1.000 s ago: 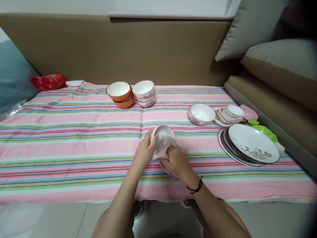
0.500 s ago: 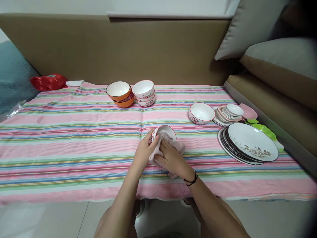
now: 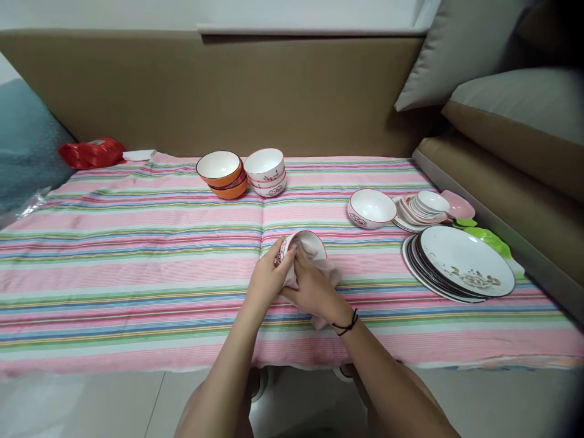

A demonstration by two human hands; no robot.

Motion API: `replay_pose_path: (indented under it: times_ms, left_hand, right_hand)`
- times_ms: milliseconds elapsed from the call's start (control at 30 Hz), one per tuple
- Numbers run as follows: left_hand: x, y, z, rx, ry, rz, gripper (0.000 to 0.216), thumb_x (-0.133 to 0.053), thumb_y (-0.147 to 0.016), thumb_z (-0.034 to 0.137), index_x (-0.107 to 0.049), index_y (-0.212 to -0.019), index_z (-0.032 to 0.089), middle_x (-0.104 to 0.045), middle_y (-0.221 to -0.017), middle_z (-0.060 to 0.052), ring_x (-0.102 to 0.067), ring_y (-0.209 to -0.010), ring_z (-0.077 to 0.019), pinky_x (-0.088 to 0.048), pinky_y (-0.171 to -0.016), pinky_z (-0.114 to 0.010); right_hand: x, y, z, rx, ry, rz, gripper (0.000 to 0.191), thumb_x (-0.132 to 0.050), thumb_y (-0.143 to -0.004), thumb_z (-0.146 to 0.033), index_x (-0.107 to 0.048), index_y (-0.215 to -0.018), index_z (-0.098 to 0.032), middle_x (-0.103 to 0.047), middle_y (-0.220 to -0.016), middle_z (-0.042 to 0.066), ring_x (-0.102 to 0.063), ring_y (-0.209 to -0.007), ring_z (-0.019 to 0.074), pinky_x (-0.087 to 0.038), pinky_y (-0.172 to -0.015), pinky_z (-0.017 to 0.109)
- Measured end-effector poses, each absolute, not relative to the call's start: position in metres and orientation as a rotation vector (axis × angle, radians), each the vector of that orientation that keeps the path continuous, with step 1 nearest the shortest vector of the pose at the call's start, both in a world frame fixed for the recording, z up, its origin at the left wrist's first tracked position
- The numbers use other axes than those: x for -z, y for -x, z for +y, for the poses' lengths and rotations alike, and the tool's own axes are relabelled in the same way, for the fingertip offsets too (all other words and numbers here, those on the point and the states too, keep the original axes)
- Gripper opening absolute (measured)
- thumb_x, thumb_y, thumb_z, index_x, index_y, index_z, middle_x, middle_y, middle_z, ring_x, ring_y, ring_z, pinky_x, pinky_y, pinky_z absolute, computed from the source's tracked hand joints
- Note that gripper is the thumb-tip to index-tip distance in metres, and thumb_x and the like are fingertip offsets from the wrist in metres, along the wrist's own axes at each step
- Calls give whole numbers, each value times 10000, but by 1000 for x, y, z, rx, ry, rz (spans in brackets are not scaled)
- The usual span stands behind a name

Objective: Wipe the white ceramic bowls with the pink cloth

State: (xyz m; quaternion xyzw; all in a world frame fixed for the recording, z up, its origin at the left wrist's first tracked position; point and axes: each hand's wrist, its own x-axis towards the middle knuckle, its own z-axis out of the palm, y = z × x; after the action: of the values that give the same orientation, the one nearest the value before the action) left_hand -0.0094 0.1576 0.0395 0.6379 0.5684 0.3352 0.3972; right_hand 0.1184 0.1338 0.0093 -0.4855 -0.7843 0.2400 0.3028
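Observation:
A white bowl (image 3: 318,243) with a red rim and a red pattern outside is tilted over the striped cloth in front of me. My left hand (image 3: 268,274) grips its left side, thumb near the rim. A pale pink cleaning cloth (image 3: 331,272) is bunched in and over the near side of the bowl. My right hand (image 3: 314,289) presses that cloth against the bowl's inside, its fingertips partly hidden by the folds and by my left thumb. A black band circles my right wrist.
Stacked orange bowls (image 3: 219,165) and stacked white bowls (image 3: 264,163) stand at the back. A single white bowl (image 3: 371,208), small dishes (image 3: 431,202) and stacked plates (image 3: 465,258) sit to the right. A red package (image 3: 91,153) lies far left on the striped cloth (image 3: 137,261).
My right hand has shifted slightly left and up inside the bowl, moving the cleaning cloth with it. My left hand keeps its hold on the bowl.

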Motion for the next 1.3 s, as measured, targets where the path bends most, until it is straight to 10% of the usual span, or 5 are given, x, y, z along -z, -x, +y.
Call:
replay_pose_path:
  times_ms: [167,367,800,1067,1300]
  left_hand:
    - [-40,9,155,-807,-1591,1482,573,-507,-881,488,-490,-1400,245,-587,-1355,-62,-616,-1084,-256,-455,-952,-372]
    - [-42,6,157,-810,-1529,1517,548,-482,-895,484,-504,-1389,247,-561,-1387,-58,-553,-1209,-277,-409,-1031,-398]
    - [-41,5,152,-858,-1505,1516,552,-465,-898,506,-505,-1382,242,-561,-1385,-67,-543,-1225,-273,-410,-1026,-402]
    - [-41,9,152,-791,-1534,1543,583,-433,-905,520,-463,-1414,238,-563,-1379,-82,-546,-1218,-288,-410,-1018,-419]
    - [-44,10,152,-823,-1505,1504,551,-406,-922,521,-487,-1391,242,-559,-1381,-99,-539,-1235,-296,-398,-1027,-431]
  right_hand:
    - [-18,-111,124,-510,1694,-2144,690,-642,-847,-367,-444,-1370,36,-482,-1380,290,-389,-1351,380,-367,-1089,491]
    - [-32,-104,117,-434,1827,-2188,237,-576,-871,-264,-708,-902,-70,-718,-828,180,-675,-752,303,-494,-690,387]
    - [-7,-111,125,-493,1395,-2015,687,-616,-809,-195,-364,-1443,-115,-457,-1447,174,-370,-1374,295,-270,-1145,499]
    - [-26,-112,117,-500,1703,-2037,89,-629,-802,-224,-651,-754,-153,-680,-736,83,-629,-708,221,-464,-668,313]
    - [-20,-109,113,-637,1240,-1844,318,-493,-797,-97,-581,-1088,-189,-657,-978,63,-608,-880,217,-494,-755,328]
